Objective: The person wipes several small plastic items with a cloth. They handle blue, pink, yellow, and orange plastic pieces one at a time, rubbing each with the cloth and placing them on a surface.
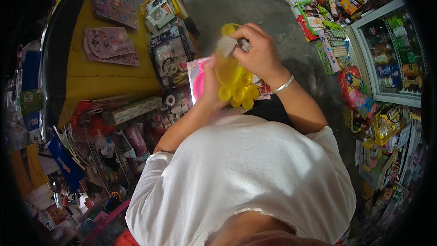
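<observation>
My left hand (212, 87) grips a yellow plastic thing (228, 71) by its left side, thumb up along its edge. That thing has a smooth rounded body with several round lobes at its lower end, like paws; its exact kind I cannot tell. Pinched between the fingers of my right hand (256, 49) is a wad of greyish cloth or sponge (226, 45), held against the upper part of the yellow plastic. Beside my left wrist shows a pink rounded plastic piece (198, 87) on a printed card, partly covered by that hand.
To the left stands a yellow-topped counter (109, 85) bearing pink sticker sheets (111, 42). Packaged goods (170, 58) are stacked along its near side. On the right are snack packs (327, 3), a glass-doored drinks cooler (389, 54) and baskets (385, 126). Concrete floor (232, 5) lies ahead.
</observation>
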